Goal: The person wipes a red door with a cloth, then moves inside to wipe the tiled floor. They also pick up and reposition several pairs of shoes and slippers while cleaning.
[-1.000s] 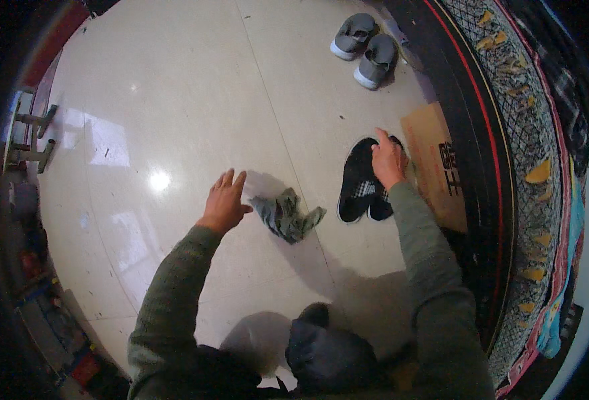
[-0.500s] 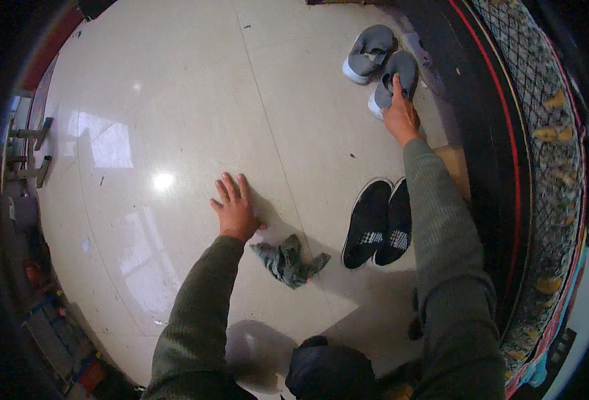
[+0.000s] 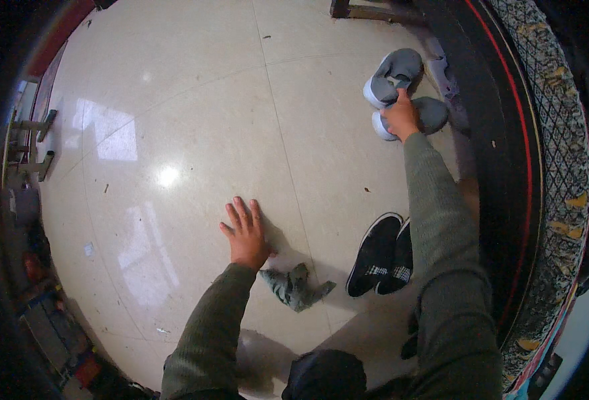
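- The right hand [image 3: 400,117] is stretched far forward on a green-sleeved arm; its fingers are curled down onto a pair of grey slippers [image 3: 401,87] with white soles, gripping them where the two meet; how tightly it pinches them is hard to judge, since the fingertips are hidden under the hand.
- The grey slippers lie side by side at the far right of the floor [image 3: 194,120], just beside a dark bed frame [image 3: 494,173]; one sits slightly farther away than the other.
- The left hand [image 3: 246,233] is pressed flat on the pale tiled floor with fingers spread apart; it holds nothing.
- A crumpled grey-green cloth [image 3: 296,287] lies on the floor just beside the left wrist, nearer the person; it seems to touch the heel of the hand.
- A pair of black shoes [image 3: 381,257] with white trim and a checked patch near the toes lies to the right of the cloth; the right forearm passes over them and hides part of one.
- A patterned bedspread [image 3: 561,200] with a diamond weave hangs along the right rim.
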The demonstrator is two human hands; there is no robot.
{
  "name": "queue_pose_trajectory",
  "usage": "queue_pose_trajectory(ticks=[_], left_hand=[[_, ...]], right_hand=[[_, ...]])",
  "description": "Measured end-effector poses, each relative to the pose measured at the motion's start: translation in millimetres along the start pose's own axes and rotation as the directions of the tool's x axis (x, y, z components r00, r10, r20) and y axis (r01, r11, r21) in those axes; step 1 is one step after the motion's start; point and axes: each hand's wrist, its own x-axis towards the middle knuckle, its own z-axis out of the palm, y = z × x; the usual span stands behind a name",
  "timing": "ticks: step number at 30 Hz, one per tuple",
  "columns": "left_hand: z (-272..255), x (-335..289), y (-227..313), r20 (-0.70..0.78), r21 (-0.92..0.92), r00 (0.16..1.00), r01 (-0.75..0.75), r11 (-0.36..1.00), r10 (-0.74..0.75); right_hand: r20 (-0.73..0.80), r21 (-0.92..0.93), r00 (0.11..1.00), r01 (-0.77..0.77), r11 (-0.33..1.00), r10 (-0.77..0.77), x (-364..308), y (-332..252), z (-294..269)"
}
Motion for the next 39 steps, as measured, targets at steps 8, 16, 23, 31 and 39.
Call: queue_pose_trajectory(ticks=[8, 16, 23, 31, 39], left_hand=[[4, 1, -4, 0.000, 0.016, 1.000, 0.026, 1.000, -0.026], [-2, 6, 4, 0.024, -0.018, 1.000, 0.001, 1.000, 0.000], [-10, 5, 5, 0.066, 0.002, 0.998, 0.024, 1.000, -0.024], [-10, 8, 7, 0.049, 0.017, 0.999, -0.013, 1.000, 0.012], [-15, 5, 1, 0.091, 0.051, 0.995, 0.024, 0.998, -0.028]], right_hand=[[-0.290, -0.080, 0.903, 0.309, 0.948, -0.318, -5, -59, 2], [-0.350, -0.087, 0.875, 0.326, 0.942, -0.335, 41, -118, -17], [-0.117, -0.034, 0.968, 0.222, 0.975, -0.224, 52, -110, 26], [-0.244, 0.034, 0.775, 0.608, 0.793, -0.583, 23, -63, 56], [0.044, -0.145, 0.834, 0.550, 0.823, -0.550, -93, -32, 44]])
